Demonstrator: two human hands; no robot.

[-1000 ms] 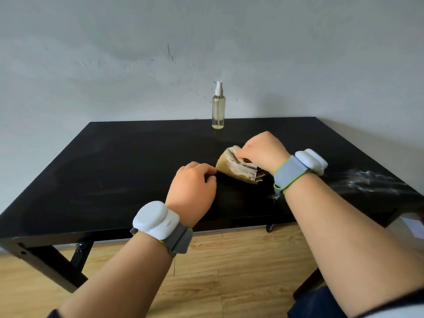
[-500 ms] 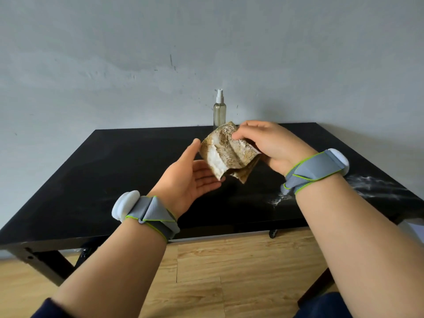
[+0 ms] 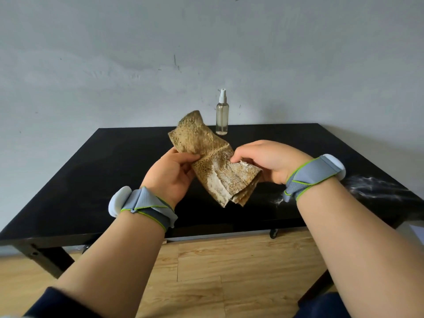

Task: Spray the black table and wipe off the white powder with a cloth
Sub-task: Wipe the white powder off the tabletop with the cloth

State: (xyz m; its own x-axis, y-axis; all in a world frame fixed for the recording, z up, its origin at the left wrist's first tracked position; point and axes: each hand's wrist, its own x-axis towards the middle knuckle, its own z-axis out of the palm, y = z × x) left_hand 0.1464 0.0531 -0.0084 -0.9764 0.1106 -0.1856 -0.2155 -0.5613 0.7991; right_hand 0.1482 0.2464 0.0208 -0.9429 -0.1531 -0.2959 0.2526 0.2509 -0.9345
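Both hands, left (image 3: pixel 171 174) and right (image 3: pixel 263 160), pinch powder-caked cloth (image 3: pixel 213 161) above black table (image 3: pixel 91 180); shaking could redeposit powder beneath them

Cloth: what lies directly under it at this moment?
The cloth is held up by the left hand and right hand above the black table. The tabletop behind it is hidden.

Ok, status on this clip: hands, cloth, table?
Left hand and right hand both grip the cloth, held above the table. White powder remains at right edge. Spray bottle upright at back, clear.
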